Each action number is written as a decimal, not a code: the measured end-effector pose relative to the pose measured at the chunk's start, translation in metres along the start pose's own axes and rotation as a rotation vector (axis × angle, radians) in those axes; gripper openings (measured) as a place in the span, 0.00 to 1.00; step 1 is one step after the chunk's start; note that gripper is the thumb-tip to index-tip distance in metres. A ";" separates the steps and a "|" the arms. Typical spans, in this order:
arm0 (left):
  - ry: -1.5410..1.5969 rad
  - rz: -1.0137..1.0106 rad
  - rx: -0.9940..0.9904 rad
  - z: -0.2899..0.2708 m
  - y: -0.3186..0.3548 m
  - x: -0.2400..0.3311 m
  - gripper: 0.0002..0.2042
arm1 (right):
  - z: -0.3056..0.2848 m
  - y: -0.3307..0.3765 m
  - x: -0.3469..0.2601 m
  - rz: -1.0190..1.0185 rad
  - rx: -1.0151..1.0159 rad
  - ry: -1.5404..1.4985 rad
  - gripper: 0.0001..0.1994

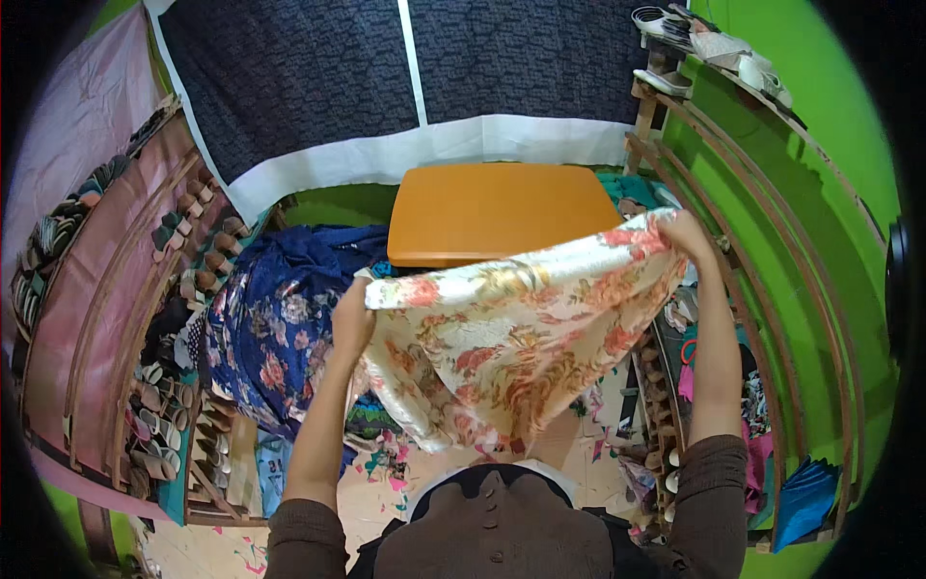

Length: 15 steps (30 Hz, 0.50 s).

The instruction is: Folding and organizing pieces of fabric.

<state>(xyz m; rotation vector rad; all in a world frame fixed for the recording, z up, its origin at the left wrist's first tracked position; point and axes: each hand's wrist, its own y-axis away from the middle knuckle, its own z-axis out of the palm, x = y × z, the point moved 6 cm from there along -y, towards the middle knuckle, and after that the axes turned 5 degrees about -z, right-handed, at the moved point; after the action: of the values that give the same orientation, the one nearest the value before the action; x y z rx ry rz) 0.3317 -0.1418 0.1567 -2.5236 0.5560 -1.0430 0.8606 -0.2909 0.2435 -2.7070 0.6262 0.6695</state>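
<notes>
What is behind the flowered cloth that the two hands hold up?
Behind the flowered cloth an orange table shows, with a blue cloth beside it. The table's near edge is covered.

We stand in a small home tailoring room: heaped fabrics (280,328) at nine o'clock, cloth scraps (405,463) littering the floor at six, wooden racks (183,289) alongside, shoes (714,48) shelved at one o'clock

Cream floral cloth (502,338), red/orange roses, spread mid-air, sagging, above orange table.
</notes>
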 end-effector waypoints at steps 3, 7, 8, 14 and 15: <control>-0.005 0.206 0.049 0.004 0.003 0.040 0.09 | 0.033 0.007 0.005 0.020 0.072 0.432 0.13; -0.073 0.313 0.011 0.011 0.007 0.081 0.12 | 0.082 0.059 -0.095 -0.393 0.145 0.458 0.27; -0.056 0.349 0.017 0.014 0.007 0.093 0.13 | 0.092 0.086 -0.132 -0.712 0.314 0.315 0.34; -0.028 0.449 0.035 0.010 -0.005 0.133 0.15 | 0.205 0.095 -0.148 -0.383 -0.320 -0.028 0.12; -0.027 0.454 0.070 0.007 -0.004 0.132 0.14 | 0.188 0.087 -0.146 -0.357 -0.189 -0.171 0.12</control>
<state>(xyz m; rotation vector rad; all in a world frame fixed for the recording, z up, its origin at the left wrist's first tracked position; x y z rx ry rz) 0.4233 -0.2005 0.2315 -2.1965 1.0056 -0.8379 0.6327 -0.2481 0.1409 -2.7840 0.0356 0.8859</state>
